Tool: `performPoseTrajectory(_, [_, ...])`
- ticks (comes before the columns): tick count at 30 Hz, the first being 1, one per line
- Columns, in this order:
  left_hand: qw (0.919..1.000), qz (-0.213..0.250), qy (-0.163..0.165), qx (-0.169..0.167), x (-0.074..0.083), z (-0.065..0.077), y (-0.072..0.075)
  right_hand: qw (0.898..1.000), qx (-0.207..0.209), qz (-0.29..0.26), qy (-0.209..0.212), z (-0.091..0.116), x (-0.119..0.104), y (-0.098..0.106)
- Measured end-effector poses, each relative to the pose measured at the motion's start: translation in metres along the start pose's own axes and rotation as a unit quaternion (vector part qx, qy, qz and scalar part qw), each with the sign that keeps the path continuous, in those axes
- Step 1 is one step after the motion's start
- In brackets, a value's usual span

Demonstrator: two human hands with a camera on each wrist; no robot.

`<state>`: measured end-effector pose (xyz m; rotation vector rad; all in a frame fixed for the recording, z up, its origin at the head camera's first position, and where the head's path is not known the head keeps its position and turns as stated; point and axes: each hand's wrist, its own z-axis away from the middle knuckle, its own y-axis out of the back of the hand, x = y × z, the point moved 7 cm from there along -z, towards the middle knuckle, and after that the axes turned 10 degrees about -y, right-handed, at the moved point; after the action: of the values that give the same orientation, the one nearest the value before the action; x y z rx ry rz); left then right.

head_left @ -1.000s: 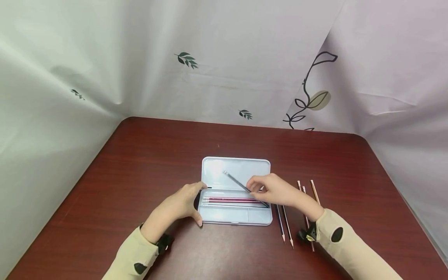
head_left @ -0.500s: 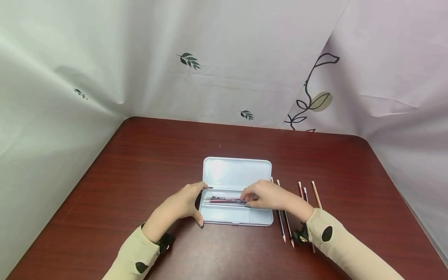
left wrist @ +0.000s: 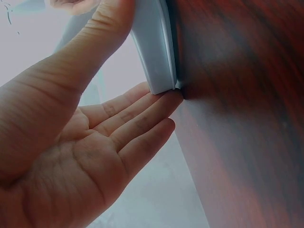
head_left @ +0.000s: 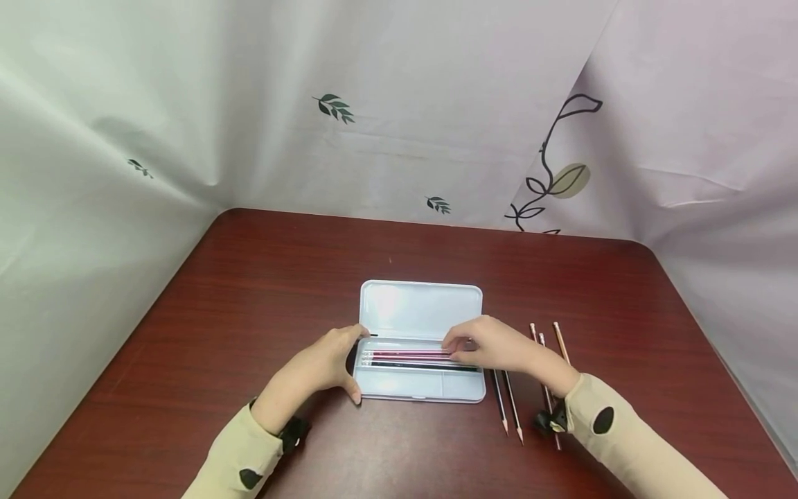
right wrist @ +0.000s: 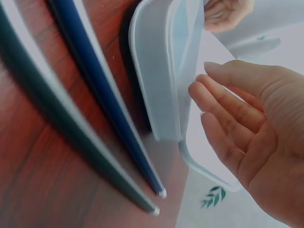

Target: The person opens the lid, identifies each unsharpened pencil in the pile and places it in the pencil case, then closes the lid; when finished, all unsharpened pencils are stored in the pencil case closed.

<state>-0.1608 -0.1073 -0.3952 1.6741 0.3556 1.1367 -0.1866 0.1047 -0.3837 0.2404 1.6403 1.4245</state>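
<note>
A white pencil case [head_left: 420,308] lies opened on the table, its lid folded back. Several pencils [head_left: 408,355] lie side by side in its rear compartment, pink ones behind and a dark pencil [head_left: 424,366] along the divider. My left hand [head_left: 324,360] holds the case's left end, thumb at the front corner and fingers at the hinge side. In the left wrist view, straight fingers [left wrist: 142,121] touch the case's corner. Over the case's right end hovers my right hand [head_left: 489,344], fingers loosely bent, with nothing between fingers and thumb in the right wrist view.
Two dark pencils [head_left: 514,409] lie just right of the case, points toward me. Farther right are a reddish pencil [head_left: 548,398] and a tan pencil [head_left: 562,343], partly under the right forearm. A pale patterned curtain [head_left: 386,159] stands behind the brown table [head_left: 280,263].
My right hand has lowered the dark pencil into the rear compartment and let go of it; the pencil now lies straight beside the others. The left hand has stayed at the case's end.
</note>
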Motion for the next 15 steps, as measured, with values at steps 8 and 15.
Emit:
performPoseTrajectory(8, [0.9998, -0.004, -0.017, 0.006, 0.003, -0.003, 0.0, 0.995, 0.091, 0.03, -0.017, 0.035, 0.02, 0.027])
performPoseTrajectory(15, [1.0, -0.002, -0.006, 0.002, 0.0, -0.001, -0.001, 0.993, 0.102, 0.011, -0.052, 0.065, 0.046, 0.029])
